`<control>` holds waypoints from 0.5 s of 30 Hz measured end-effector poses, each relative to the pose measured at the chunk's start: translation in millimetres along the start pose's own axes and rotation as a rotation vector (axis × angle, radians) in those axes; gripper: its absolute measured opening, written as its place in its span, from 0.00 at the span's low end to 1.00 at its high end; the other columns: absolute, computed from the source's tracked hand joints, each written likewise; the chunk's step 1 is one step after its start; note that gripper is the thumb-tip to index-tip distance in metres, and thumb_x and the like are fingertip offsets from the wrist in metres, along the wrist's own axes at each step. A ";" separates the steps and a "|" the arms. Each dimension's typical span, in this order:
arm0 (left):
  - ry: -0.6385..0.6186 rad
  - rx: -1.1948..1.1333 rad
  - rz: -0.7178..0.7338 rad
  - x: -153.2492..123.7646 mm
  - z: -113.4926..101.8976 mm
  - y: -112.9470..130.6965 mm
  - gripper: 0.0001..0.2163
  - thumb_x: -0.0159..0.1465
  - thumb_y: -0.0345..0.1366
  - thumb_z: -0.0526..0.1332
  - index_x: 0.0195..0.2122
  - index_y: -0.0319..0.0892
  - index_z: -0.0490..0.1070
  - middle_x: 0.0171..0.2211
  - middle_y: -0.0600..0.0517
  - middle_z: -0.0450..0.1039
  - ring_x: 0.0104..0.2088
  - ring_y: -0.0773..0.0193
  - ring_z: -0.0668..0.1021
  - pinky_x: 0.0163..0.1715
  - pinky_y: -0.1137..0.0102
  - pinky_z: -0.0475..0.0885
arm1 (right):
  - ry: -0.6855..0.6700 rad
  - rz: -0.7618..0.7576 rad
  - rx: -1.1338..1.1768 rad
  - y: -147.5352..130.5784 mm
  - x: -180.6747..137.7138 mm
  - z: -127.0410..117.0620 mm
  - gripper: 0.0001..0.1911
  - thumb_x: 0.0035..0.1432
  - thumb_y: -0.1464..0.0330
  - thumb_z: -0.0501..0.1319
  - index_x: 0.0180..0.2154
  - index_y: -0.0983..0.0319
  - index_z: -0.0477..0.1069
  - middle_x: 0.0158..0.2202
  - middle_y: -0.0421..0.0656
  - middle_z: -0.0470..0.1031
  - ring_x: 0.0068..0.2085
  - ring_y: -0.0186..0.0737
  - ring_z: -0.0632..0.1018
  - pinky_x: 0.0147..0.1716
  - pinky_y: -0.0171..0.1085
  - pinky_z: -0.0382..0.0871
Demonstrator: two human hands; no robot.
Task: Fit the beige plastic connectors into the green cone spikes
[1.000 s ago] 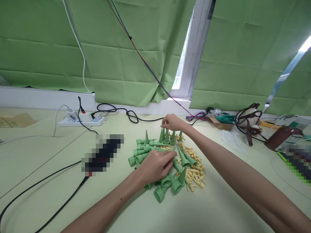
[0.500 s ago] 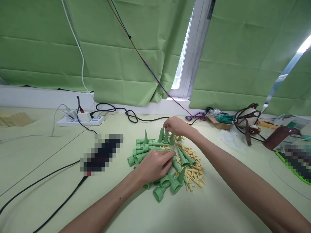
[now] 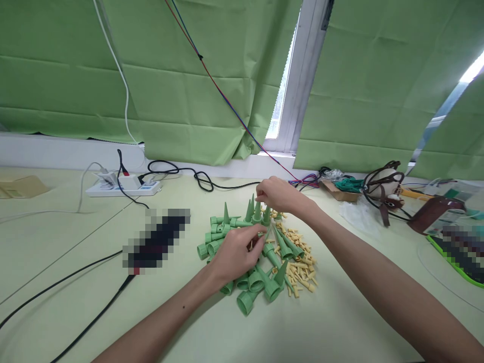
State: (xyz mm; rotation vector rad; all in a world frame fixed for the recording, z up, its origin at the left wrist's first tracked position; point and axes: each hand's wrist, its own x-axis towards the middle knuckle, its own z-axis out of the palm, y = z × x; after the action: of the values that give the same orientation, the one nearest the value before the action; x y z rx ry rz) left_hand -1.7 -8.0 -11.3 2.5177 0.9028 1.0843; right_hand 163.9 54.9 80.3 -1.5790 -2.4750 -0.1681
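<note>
My right hand point(image 3: 278, 194) is closed, its fingertips pinching the top of an upright green cone-shaped nozzle point(image 3: 257, 214) at the back of the pile. My left hand point(image 3: 240, 249) reaches over the middle of the heap with thumb and forefinger drawn together. Beside those fingertips a thin green tip shows, but whether they grip it is hidden. Around both hands lie several green nozzles point(image 3: 247, 301) with wide hollow bases, some standing and others on their sides. To their right spreads a heap of small pale yellow tapered pieces point(image 3: 300, 272).
A black, partly blurred object point(image 3: 159, 242) with cables lies to the left. Behind it sits a white power strip point(image 3: 123, 187). At the back right are a cardboard box point(image 3: 340, 191) with green netting, a clear plastic bag point(image 3: 359, 217) and a dark red object point(image 3: 436, 214).
My left hand has lifted slightly, and its fingers have drawn back and come together. My right hand stays almost where it was, at the upright nozzle's top.
</note>
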 end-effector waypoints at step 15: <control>0.098 -0.057 -0.264 7.7 -8.1 -1.3 0.15 0.64 0.42 0.60 0.50 0.42 0.68 0.36 0.50 0.75 0.23 0.68 0.71 0.24 0.71 0.66 | 0.053 -0.109 0.116 -19.0 -37.9 -24.0 0.14 0.63 0.67 0.59 0.25 0.61 0.72 0.25 0.43 0.73 0.29 0.38 0.71 0.26 0.35 0.53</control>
State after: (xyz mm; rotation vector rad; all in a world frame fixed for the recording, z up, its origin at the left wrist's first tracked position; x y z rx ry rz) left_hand -4.1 -2.2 -2.0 2.2377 1.1744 1.1358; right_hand 164.8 8.5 95.1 -1.3780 -2.4824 -0.0793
